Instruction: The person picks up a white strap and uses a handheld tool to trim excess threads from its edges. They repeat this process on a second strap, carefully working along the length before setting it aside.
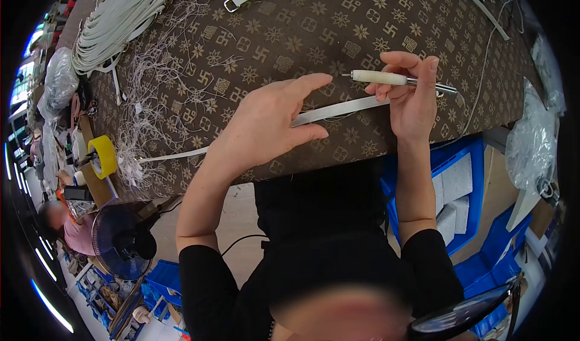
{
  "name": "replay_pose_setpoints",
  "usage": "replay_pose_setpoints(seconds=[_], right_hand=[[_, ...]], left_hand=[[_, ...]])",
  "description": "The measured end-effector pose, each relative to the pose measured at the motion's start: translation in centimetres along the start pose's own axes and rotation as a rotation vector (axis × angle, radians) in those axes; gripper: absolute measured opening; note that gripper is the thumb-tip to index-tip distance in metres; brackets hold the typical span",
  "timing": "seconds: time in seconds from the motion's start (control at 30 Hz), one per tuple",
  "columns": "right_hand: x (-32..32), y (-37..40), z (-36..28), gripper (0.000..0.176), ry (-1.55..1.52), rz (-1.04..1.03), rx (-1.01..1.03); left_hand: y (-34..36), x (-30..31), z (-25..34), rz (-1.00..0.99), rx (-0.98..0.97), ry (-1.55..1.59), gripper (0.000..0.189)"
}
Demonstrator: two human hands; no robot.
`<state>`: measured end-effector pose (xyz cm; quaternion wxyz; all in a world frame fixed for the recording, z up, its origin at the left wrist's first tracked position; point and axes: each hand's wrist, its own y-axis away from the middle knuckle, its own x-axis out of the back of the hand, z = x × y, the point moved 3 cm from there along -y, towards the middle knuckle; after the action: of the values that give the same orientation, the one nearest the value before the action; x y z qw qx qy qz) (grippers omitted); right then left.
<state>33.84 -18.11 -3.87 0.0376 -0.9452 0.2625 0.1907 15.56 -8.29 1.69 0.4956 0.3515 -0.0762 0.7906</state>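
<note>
My right hand (411, 93) is closed around a pen-like tool (380, 77) with a white handle, a thin metal tip pointing left and a silver rod at its other end. A narrow white strap (344, 108) runs across the patterned cloth, its right end reaching the palm side of my right hand. Over the strap's middle is my left hand (263, 123), open, with index finger and thumb spread apart. It hides part of the strap, whose thin left end shows beyond the wrist. Loose thread hangs along the strap's lower edge.
Cut white threads (151, 99) litter the brown cloth (290, 45) on the left. Bundled white straps (121, 24) lie at the back left, more with buckles (232, 3) at the back. Yellow tape (104, 157), a fan (124, 241) and a person (78, 232) are left; a blue crate (474, 190) is right.
</note>
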Motion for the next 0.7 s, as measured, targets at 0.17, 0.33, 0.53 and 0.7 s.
replay_pose_setpoints(seconds=[0.17,0.33,0.53,0.7], right_hand=[[0.1,0.0,0.0,0.068,0.013,-0.006,0.006],[0.1,0.0,-0.1,0.068,0.031,-0.017,0.013],[0.2,-0.1,0.2,0.068,0.008,-0.026,0.013],[0.1,-0.1,0.1,0.069,0.036,-0.016,0.007]], left_hand=[[0.3,-0.8,-0.6,0.006,-0.07,-0.159,0.035],[1.2,-1.3,-0.6,0.041,-0.103,-0.17,0.025],[1.6,-2.0,0.0,0.231,-0.174,-0.286,0.017],[2.4,-3.6,-0.7,0.311,-0.331,-0.368,0.012]])
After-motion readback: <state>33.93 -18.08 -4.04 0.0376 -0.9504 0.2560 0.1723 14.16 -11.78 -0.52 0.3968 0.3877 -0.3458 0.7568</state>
